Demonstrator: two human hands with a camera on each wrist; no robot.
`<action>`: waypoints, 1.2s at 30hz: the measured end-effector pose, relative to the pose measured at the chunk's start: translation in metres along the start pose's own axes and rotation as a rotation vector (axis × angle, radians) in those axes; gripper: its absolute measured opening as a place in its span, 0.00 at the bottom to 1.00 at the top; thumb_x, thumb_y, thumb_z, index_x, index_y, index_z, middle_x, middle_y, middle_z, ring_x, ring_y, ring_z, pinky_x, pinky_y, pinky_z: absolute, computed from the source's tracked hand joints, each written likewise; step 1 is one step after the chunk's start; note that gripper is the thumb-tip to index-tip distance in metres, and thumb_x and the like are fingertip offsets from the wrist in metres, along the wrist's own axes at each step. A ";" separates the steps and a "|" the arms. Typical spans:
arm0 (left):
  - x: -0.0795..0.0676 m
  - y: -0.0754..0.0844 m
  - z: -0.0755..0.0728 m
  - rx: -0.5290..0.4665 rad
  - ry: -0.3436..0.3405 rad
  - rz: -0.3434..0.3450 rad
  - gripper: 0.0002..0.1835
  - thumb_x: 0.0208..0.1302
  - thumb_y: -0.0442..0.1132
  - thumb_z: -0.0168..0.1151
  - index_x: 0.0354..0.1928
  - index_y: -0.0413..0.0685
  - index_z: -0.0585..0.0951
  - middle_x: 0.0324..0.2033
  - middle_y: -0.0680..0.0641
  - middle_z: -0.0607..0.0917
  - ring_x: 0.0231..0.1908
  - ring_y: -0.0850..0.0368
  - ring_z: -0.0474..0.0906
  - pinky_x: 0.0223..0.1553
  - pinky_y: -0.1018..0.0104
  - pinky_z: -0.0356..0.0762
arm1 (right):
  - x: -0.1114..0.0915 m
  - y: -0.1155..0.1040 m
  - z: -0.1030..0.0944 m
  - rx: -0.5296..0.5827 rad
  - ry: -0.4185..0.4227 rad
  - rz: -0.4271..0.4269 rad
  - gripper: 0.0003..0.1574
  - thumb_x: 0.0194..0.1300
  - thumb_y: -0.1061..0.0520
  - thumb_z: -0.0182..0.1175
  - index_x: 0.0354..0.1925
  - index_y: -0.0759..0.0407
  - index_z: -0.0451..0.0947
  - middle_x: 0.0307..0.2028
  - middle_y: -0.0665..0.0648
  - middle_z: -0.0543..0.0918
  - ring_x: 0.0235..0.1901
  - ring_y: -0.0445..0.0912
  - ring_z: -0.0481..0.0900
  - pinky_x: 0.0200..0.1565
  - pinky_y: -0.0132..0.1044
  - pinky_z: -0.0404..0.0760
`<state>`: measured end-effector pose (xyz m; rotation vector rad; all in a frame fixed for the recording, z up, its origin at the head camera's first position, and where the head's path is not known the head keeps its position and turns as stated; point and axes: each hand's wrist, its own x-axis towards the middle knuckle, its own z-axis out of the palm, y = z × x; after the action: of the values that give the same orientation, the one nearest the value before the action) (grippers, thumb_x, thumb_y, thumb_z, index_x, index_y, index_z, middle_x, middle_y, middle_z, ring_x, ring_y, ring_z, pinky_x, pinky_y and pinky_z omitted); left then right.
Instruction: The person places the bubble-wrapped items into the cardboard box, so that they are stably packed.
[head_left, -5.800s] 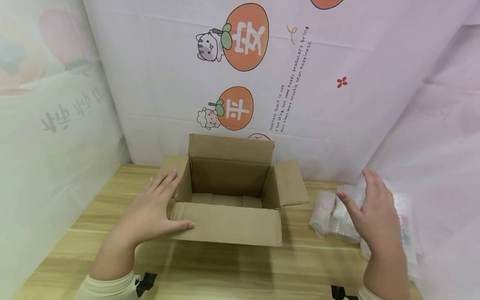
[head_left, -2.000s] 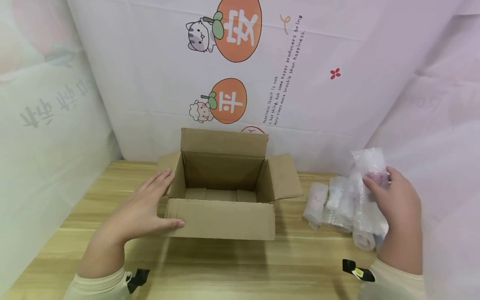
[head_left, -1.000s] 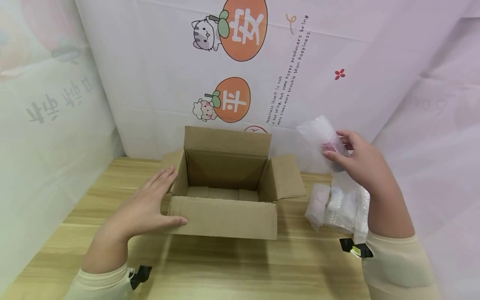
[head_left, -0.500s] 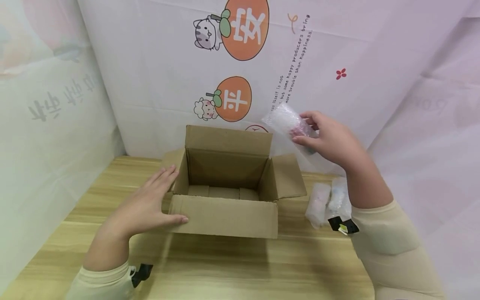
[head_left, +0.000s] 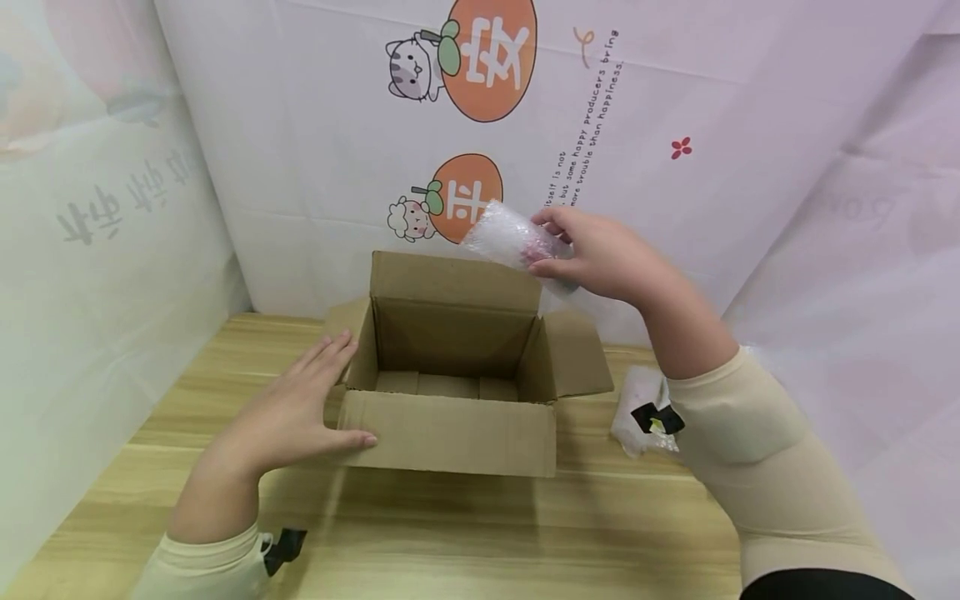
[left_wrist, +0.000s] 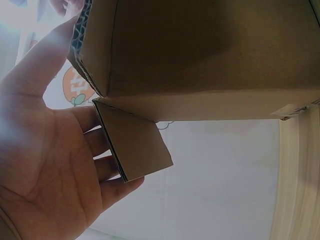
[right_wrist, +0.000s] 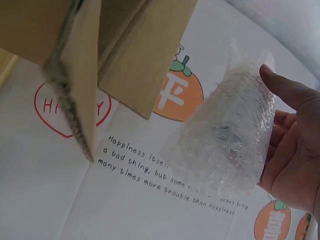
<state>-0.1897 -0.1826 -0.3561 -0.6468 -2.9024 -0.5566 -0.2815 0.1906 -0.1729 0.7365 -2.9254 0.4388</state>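
Observation:
A cardboard box (head_left: 457, 350) stands on the table with its flaps folded out. My left hand (head_left: 292, 408) rests at its left side, fingers straight along the left flap (left_wrist: 132, 142) and thumb against the front flap (head_left: 450, 433). Above the box's back right corner, my right hand (head_left: 600, 254) grips a bubble-wrapped bundle (head_left: 506, 237) between thumb and fingers. Something pink shows through the wrap; what is inside cannot be made out. In the right wrist view the wrapped bundle (right_wrist: 230, 130) tapers toward a loose, crinkled end, beside the box flaps.
More bubble-wrapped pieces (head_left: 637, 408) lie on the wooden table (head_left: 420, 533) right of the box, partly hidden by my right sleeve. A printed white cloth (head_left: 315, 167) hangs close behind the box, with cloth on both sides too.
My right hand has picked up the wrapped bundle from the pile at right, lifted it and carried it left to over the box's back. My left hand stays at the box.

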 end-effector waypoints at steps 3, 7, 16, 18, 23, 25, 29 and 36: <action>0.000 0.000 0.001 0.000 -0.002 -0.001 0.67 0.44 0.80 0.61 0.79 0.51 0.47 0.78 0.51 0.46 0.77 0.44 0.41 0.72 0.38 0.50 | 0.009 -0.011 0.004 -0.005 -0.029 -0.021 0.38 0.61 0.41 0.67 0.65 0.48 0.66 0.57 0.55 0.78 0.53 0.49 0.77 0.55 0.48 0.76; 0.000 -0.001 0.001 -0.005 -0.002 -0.003 0.67 0.44 0.79 0.62 0.79 0.52 0.46 0.78 0.51 0.46 0.77 0.43 0.41 0.72 0.36 0.50 | 0.021 -0.024 0.009 -0.029 -0.059 -0.056 0.38 0.61 0.42 0.68 0.65 0.48 0.67 0.57 0.54 0.79 0.54 0.49 0.77 0.57 0.49 0.75; 0.001 -0.004 0.001 -0.005 0.001 0.000 0.67 0.44 0.79 0.61 0.79 0.52 0.46 0.78 0.51 0.46 0.77 0.44 0.41 0.72 0.37 0.51 | 0.047 -0.040 0.037 -0.019 -0.163 -0.133 0.35 0.60 0.45 0.69 0.63 0.48 0.69 0.55 0.51 0.80 0.56 0.46 0.76 0.61 0.46 0.74; 0.001 -0.005 0.002 0.000 0.002 0.003 0.67 0.44 0.80 0.61 0.79 0.52 0.46 0.78 0.51 0.46 0.77 0.44 0.41 0.72 0.38 0.51 | 0.051 -0.041 0.044 -0.040 -0.181 -0.152 0.36 0.60 0.45 0.69 0.63 0.49 0.69 0.56 0.52 0.80 0.57 0.46 0.75 0.62 0.45 0.73; 0.002 -0.006 0.001 0.005 -0.002 0.005 0.67 0.44 0.80 0.61 0.79 0.51 0.47 0.78 0.51 0.46 0.77 0.44 0.41 0.73 0.40 0.50 | 0.062 -0.045 0.057 -0.099 -0.215 -0.159 0.36 0.61 0.43 0.68 0.64 0.47 0.68 0.56 0.52 0.80 0.59 0.47 0.74 0.62 0.45 0.73; 0.002 -0.006 0.000 0.003 -0.002 0.008 0.67 0.44 0.80 0.61 0.78 0.51 0.47 0.78 0.50 0.46 0.77 0.44 0.41 0.73 0.40 0.50 | 0.067 -0.045 0.061 -0.107 -0.226 -0.155 0.36 0.60 0.42 0.68 0.64 0.46 0.68 0.57 0.51 0.80 0.59 0.46 0.74 0.62 0.45 0.73; 0.002 -0.006 -0.001 0.002 0.000 0.015 0.67 0.44 0.80 0.61 0.78 0.50 0.47 0.78 0.50 0.47 0.77 0.43 0.41 0.73 0.40 0.50 | 0.076 -0.047 0.069 -0.120 -0.254 -0.159 0.36 0.60 0.41 0.68 0.62 0.46 0.69 0.58 0.51 0.79 0.58 0.46 0.74 0.61 0.45 0.73; 0.002 -0.008 0.001 0.008 -0.001 0.016 0.67 0.44 0.80 0.61 0.79 0.50 0.47 0.78 0.50 0.46 0.77 0.43 0.41 0.73 0.40 0.49 | 0.086 -0.048 0.087 -0.093 -0.301 -0.183 0.34 0.60 0.42 0.69 0.61 0.48 0.70 0.50 0.48 0.79 0.48 0.45 0.75 0.51 0.41 0.76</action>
<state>-0.1953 -0.1881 -0.3587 -0.6683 -2.8962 -0.5427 -0.3357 0.0853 -0.2305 1.1339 -3.0813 0.1867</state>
